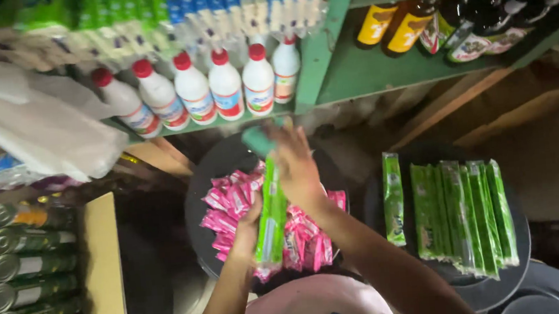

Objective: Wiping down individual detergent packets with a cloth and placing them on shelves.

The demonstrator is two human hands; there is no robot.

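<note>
head view, looking down in a dim shop. both hands hold one stack of long green sachet packs, upright over a round dark tray heaped with pink sachets. the left hand grips the stack near its lower end, fingers closed around it. the right hand lies over the upper part of the stack, fingers curled against it; the motion blur there hides how tight the hold is. the stack stands above the middle of the tray, its lower end among the pink sachets. well to the right, a second round dark tray carries a row of green sachet packs lying side by side, one of them set a little apart at the tray's left edge. above, a green shelf holds white bottles with red caps in a row, and dark bottles further right. at the left edge, rows of tin cans lie beside a cardboard box wall.
</note>
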